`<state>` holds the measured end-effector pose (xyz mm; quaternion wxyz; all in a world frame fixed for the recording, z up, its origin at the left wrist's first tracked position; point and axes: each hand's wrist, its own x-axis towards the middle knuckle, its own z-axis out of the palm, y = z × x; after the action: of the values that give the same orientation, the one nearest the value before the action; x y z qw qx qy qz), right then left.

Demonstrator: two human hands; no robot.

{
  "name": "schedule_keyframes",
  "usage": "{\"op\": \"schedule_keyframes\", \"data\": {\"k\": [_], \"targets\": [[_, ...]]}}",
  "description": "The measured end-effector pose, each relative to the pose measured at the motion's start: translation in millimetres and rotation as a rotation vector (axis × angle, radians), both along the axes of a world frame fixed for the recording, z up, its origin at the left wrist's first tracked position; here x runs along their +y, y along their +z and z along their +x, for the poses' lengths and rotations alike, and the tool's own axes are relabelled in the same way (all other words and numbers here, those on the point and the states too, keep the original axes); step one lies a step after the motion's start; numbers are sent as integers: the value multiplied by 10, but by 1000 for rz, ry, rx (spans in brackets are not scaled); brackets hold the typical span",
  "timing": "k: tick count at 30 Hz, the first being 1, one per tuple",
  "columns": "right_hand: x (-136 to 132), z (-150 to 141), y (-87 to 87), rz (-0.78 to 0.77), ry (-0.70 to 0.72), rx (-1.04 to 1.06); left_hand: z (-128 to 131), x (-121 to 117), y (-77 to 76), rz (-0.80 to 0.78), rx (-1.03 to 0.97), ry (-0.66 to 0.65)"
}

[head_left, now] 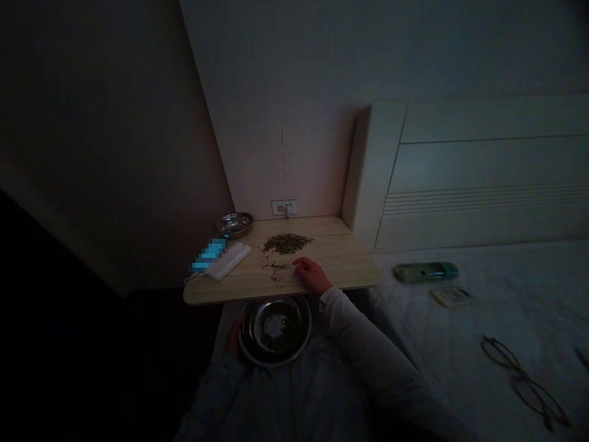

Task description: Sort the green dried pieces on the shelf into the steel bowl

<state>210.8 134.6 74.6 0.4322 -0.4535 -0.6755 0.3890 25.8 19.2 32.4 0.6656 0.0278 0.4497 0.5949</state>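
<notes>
Under the table's front edge, my left hand [234,336] grips the left rim of a shiny metal bowl [304,344]. Small dark green grains lie in the bowl. Over the wooden tabletop [243,285], my right hand [313,276] is closed in a pinch on a small, pale, thin piece [289,268] whose kind I cannot make out. It is beside a few scattered grains [276,277]. A larger pile of the same dark grains [288,243] lies just behind, toward the wall.
A second metal bowl [234,224] stands at the tabletop's back left, by a lit phone screen [209,255] and a white power strip [229,261]. A wall socket [284,207] is behind. On the bed [414,319] lie a green case [426,272], a small box [452,297] and glasses [519,374].
</notes>
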Motion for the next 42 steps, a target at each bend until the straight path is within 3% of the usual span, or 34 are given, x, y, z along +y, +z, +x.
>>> {"op": "schedule_keyframes", "data": {"k": [29, 42], "targets": [[-31, -17, 47, -11, -25, -30, 60, -48, 179, -46, 99, 24], [-39, -18, 42, 8, -20, -70, 3, -13, 61, -40, 79, 43]]}}
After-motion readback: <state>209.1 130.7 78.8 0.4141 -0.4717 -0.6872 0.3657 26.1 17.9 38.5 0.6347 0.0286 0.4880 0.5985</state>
